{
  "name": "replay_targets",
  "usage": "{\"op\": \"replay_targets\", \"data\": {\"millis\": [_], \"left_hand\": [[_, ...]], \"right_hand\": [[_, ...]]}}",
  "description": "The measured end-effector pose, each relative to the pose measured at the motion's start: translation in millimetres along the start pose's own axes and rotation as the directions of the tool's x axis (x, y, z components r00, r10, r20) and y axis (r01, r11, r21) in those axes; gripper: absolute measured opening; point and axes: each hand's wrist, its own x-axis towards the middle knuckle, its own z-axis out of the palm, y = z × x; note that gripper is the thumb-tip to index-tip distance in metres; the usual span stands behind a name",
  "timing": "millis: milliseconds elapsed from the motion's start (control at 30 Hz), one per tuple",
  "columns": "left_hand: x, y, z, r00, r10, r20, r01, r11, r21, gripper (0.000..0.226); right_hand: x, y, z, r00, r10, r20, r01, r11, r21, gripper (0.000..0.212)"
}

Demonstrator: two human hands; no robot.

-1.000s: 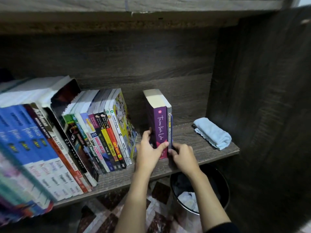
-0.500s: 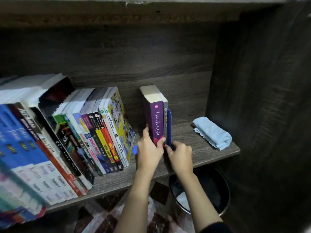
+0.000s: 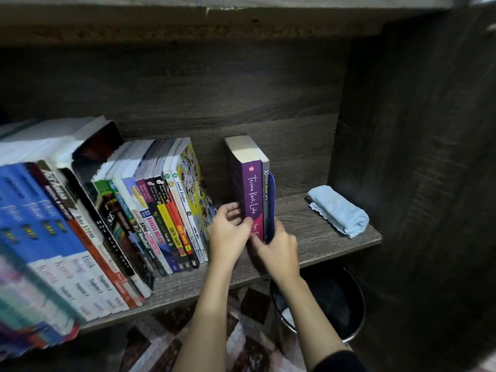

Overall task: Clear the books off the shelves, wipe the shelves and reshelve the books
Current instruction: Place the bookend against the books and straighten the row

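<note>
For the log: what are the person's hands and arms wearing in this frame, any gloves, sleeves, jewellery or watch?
Both hands are bare: no gloves on the left hand or the right hand, and no rings, watch or bracelet visible. Both forearms are uncovered. The only clothing in view is a dark, black-looking sleeve on the right arm at the bottom edge of the frame. No sleeve is visible on the left arm.

Dim light over the shelf (image 3: pixel 322 237), deep shadow right of it, books (image 3: pixel 40 237) at its left end blurred, edges bowed by wide lens
</note>
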Motion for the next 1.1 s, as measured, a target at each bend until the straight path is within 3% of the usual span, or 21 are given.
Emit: {"op": "replay_targets", "data": {"millis": [67,200,300,367,400,467,533,600,767,1100], "left_hand": [[0.5,-1.0,-6.3,0.999,-0.036,0.008,0.037,0.997,-0.068,0.027],[-1.2,0.4,-13.4,0.995,-0.041,0.091,0.050,0.993,-0.102,0.035],[-9.4,2.7,-17.7,0.989,0.074,0.125,-0.076,0.997,0.010,0.041],[-21.8,6.9,-20.8,0.971,0.235,0.038,-0.238,0.960,0.147,0.039],[-28.4,9.3,-23.5,0.931,0.361,-0.048,-0.342,0.913,0.222,0.037],[-39.9,12.8,-27.0,0.772,0.600,-0.210,-0.515,0.784,0.347,0.032],[-46.2,12.6,-29.2,0.627,0.698,-0.347,-0.537,0.709,0.456,0.031],[-49.3,9.8,-32.1,0.583,0.663,-0.469,-0.440,0.743,0.504,0.039],[-46.0,-0.7,-30.5,0.660,0.492,-0.568,-0.204,0.845,0.494,0.078],[-41.6,-0.9,-32.5,0.656,0.399,-0.641,-0.137,0.898,0.419,0.085]], "right_hand": [[-1.5,-3.9,2.4,0.999,0.033,-0.021,-0.032,0.999,0.031,0.066],[-5.2,-12.2,10.6,0.990,0.083,-0.110,-0.072,0.992,0.100,0.069],[-6.3,-14.3,12.8,0.985,0.096,-0.145,-0.081,0.991,0.105,0.066],[-5.8,-12.4,12.5,0.984,0.098,-0.150,-0.082,0.991,0.105,0.065],[-5.9,-12.2,12.5,0.984,0.093,-0.151,-0.078,0.992,0.101,0.065],[-6.2,-11.6,12.4,0.985,0.079,-0.155,-0.064,0.993,0.098,0.065],[-6.5,-11.6,12.5,0.985,0.070,-0.158,-0.055,0.993,0.102,0.064],[-7.7,-12.3,12.8,0.985,0.072,-0.154,-0.057,0.993,0.099,0.062],[-7.9,-10.6,13.1,0.985,0.068,-0.156,-0.053,0.994,0.095,0.062],[-8.5,-11.4,14.4,0.984,0.065,-0.166,-0.049,0.994,0.098,0.061]]}}
